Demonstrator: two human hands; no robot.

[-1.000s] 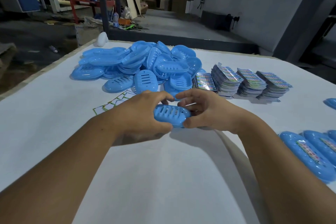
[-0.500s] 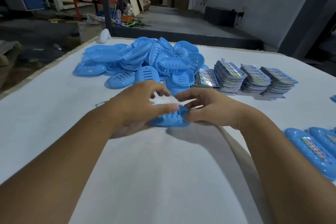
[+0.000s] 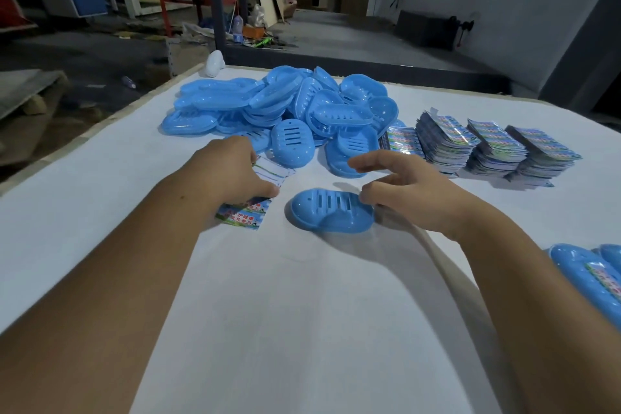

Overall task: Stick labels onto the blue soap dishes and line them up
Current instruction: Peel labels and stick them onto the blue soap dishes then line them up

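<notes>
A blue soap dish lies upside down on the white table, its slots facing up. My right hand hovers just right of it with fingers spread, and one fingertip touches the dish's right end. My left hand is down on a label sheet to the left of the dish, with its thumb and curled fingers closing on the sheet. Part of the sheet's white backing shows beyond the hand.
A heap of unlabelled blue dishes fills the far middle of the table. Three stacks of printed labels stand to its right. Labelled dishes lie in a row at the right edge. A white object sits at the far left corner.
Both hands have released the dish, which now lies on the table. My left hand moved left onto the label sheet, and my right hand opened beside the dish.
</notes>
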